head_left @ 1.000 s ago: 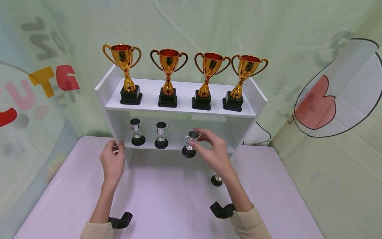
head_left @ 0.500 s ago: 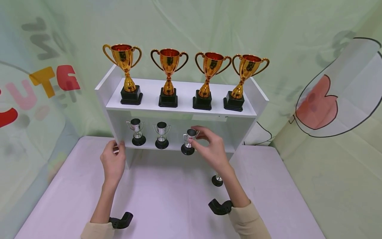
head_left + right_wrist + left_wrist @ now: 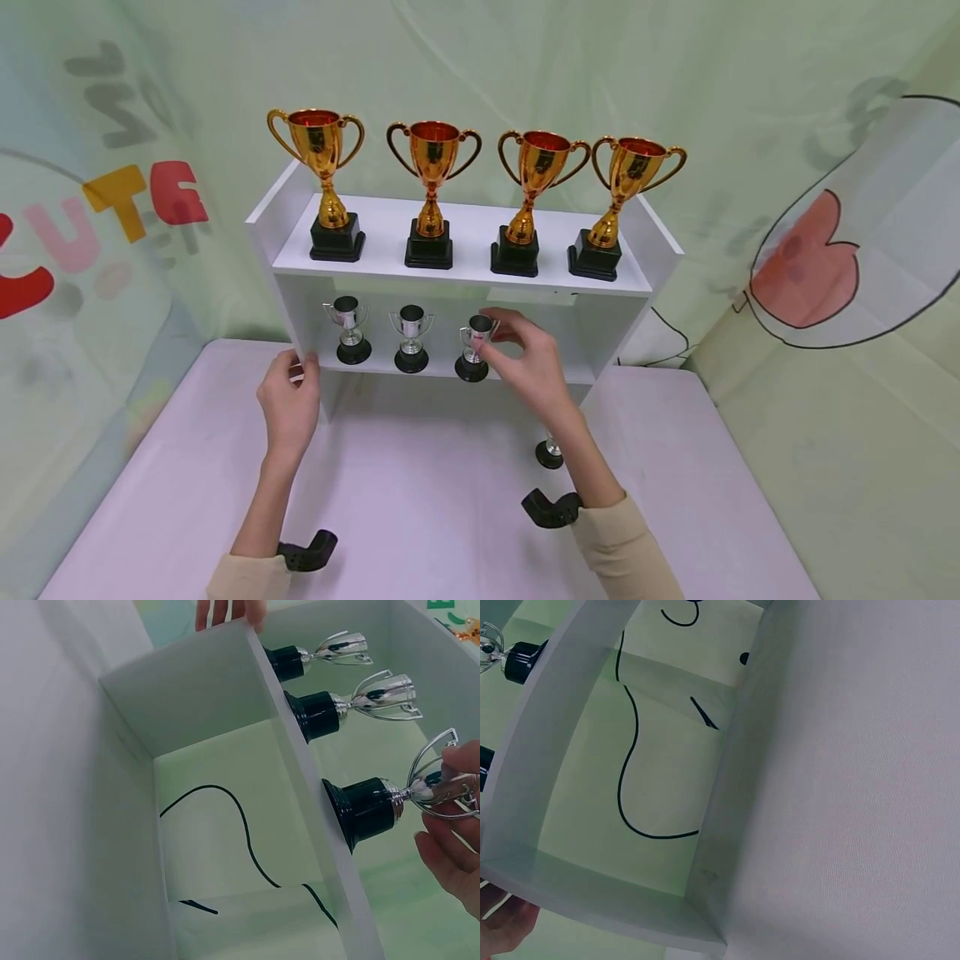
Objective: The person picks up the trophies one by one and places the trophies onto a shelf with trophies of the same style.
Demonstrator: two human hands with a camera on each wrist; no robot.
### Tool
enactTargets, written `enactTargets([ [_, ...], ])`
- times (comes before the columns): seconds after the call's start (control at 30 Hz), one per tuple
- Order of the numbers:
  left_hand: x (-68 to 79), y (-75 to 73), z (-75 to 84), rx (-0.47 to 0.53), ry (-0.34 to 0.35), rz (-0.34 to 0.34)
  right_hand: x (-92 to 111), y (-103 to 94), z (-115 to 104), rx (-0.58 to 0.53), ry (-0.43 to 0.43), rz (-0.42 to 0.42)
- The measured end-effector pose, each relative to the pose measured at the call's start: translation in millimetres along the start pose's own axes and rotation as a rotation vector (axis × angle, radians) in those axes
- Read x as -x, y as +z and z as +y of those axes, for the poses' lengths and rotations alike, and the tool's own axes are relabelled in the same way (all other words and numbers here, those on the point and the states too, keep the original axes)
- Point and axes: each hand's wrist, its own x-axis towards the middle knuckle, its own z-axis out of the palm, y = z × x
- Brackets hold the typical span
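Observation:
My right hand pinches a small silver trophy by its cup between thumb and fingers. This trophy stands upright, its round black base at the front edge of the white shelf's lower board, seen closely in the right wrist view. To its left on that board are two matching silver trophies, one in the middle and one farther left. My left hand grips the shelf's left side panel near the lower board; its fingers reach around the panel in the right wrist view.
Several gold trophies with black square bases stand along the top board. Another silver trophy stands on the white tablecloth, partly hidden by my right forearm. A dark cable runs behind the shelf's right side.
My right hand has brought the silver trophy slightly back and down onto the lower board's front edge. My left hand keeps its grip on the side panel. The head view has shifted slightly.

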Motion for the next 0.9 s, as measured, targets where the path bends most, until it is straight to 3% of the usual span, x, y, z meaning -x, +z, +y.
enactTargets([
  [0.9, -0.5, -0.7, 0.5, 0.002, -0.011, -0.012, -10.7, -0.2, 6.8, -0.045, -0.018, -0.005],
])
